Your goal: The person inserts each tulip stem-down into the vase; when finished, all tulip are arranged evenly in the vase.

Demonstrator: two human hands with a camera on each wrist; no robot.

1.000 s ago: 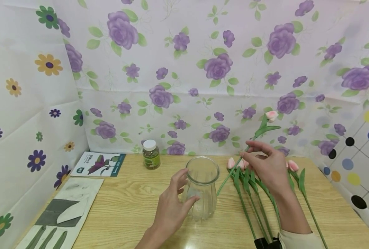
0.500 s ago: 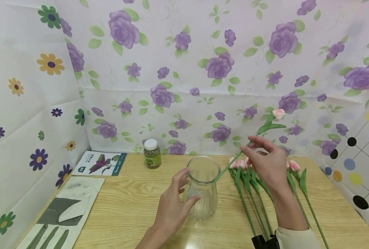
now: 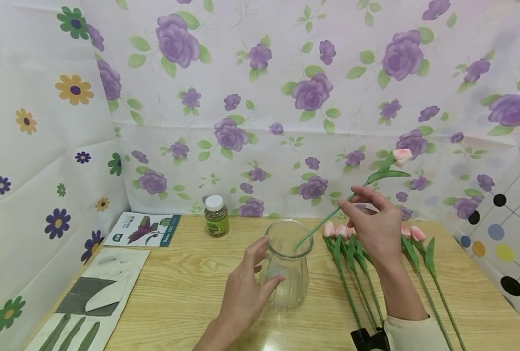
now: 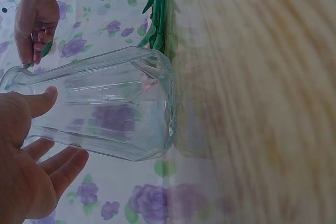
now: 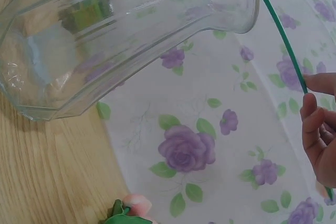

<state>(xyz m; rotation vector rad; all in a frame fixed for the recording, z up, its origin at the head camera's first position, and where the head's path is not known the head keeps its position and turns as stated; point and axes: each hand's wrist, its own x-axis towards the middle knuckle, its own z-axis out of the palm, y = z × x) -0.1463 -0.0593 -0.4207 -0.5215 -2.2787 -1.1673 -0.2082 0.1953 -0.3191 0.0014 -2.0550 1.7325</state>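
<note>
**Tulip stem at vase mouth, both hands engaged**

Pink tulip [image 3: 387, 174] pinched by its stem in the right hand [image 3: 378, 226], right of centre in the head view. Bloom up and right of the fingertips; stem slants down-left, lower end showing at the mouth of the glass vase [image 3: 287, 285]. Depth of that end past the rim: cannot tell. Vase upright on the wood-grain table [image 3: 185, 287], lower centre of frame, below and left of the right hand.

Left hand [image 3: 244, 290] grasps the vase from the left: thumb on the near side, fingers curved about the far side, index by the rim. Right hand: thumb and index meet on the stem; forearm rises from lower right, pale sleeve [image 3: 411, 334] behind the wrist.

Labels: white-capped jar [image 3: 216, 222], left of centre, green label, print too small to read. Booklet [image 3: 142, 229], at left, carries Chinese characters and a blue strip; wording not legible. Loose tulips [image 3: 351, 251] lie either side of the right forearm.
</note>
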